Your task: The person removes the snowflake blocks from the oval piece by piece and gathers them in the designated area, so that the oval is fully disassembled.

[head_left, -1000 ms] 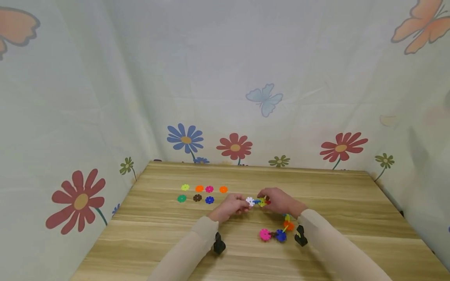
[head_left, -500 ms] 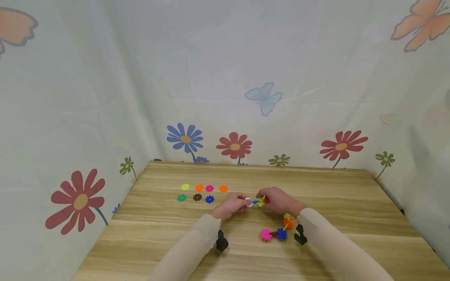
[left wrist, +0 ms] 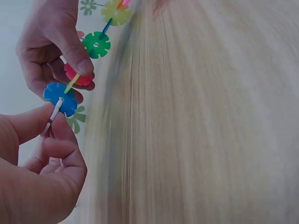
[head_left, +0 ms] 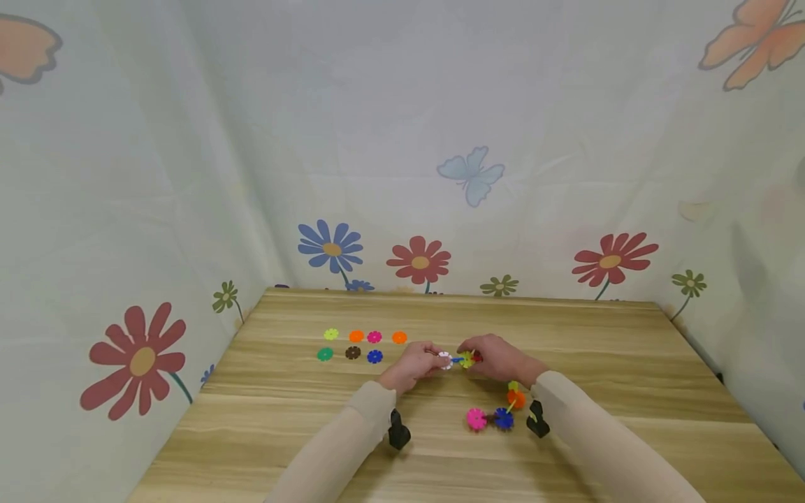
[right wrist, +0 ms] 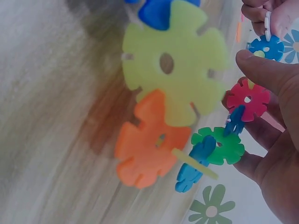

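Note:
My left hand (head_left: 410, 367) pinches a white snowflake disc (left wrist: 56, 111) between thumb and fingers. That disc, seen edge-on in the left wrist view, meets the rim of a blue snowflake disc (left wrist: 60, 97). A thin yellow disc (left wrist: 71, 84) links the blue one to a red snowflake disc (right wrist: 248, 99). My right hand (head_left: 499, 358) grips the chain at the red disc, thumb on top and fingers behind. From there the chain runs on through a green disc (right wrist: 219, 145) and hangs below my right hand, down to blue (head_left: 504, 419) and pink (head_left: 476, 419) discs over the table.
Several loose snowflake discs lie in two rows left of my hands, among them a green one (head_left: 325, 354), a brown one (head_left: 353, 353) and an orange one (head_left: 399, 337). A flower-printed curtain (head_left: 377, 175) stands behind the wooden table (head_left: 283, 405).
Both hands stay close together with the same hold. The white disc has shifted slightly left, and the hanging chain's end has moved a little. The loose discs lie as before.

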Motion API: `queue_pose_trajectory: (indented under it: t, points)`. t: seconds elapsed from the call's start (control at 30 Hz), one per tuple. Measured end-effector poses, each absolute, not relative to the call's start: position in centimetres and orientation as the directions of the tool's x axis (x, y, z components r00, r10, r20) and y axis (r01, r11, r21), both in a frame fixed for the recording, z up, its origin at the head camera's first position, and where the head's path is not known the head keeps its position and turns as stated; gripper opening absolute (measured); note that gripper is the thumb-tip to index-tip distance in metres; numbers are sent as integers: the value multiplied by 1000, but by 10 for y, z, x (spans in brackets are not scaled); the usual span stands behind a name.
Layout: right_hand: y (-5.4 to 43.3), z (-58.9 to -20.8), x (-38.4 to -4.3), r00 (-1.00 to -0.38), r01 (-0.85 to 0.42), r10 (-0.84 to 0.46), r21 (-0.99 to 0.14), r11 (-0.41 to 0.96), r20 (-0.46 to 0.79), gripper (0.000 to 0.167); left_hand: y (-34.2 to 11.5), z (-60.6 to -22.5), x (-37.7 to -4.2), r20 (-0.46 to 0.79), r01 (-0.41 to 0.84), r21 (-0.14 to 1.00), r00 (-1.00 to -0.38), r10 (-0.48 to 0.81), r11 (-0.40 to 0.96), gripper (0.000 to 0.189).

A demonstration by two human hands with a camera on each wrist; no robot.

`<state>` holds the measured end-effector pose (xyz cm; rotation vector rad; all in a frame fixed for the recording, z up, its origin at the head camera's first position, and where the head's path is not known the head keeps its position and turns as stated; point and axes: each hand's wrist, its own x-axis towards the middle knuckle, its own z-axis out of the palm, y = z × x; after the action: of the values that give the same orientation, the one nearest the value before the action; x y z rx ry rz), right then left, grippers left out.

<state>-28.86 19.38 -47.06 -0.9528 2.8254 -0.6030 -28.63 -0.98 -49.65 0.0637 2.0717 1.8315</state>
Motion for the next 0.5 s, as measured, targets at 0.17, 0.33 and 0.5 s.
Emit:
queue_pose_trajectory:
  t: [0.17, 0.33, 0.5]
  points:
    - [194, -469, -289, -805, -552, -592, -397, 733, 26, 34, -10, -493, -286, -220, -170, 962, -945, 241, 213, 13]
    - [196, -470, -291, -805, -559, -593, -383, 736, 36, 33, -13, -490, -285, -179, -119, 959, -958, 223, 259, 13]
    - [199, -473, -292, -791, -583, -610, -362, 727, 48, 34, -20, -489, -286, -157, -86, 958, -957, 245, 275, 14]
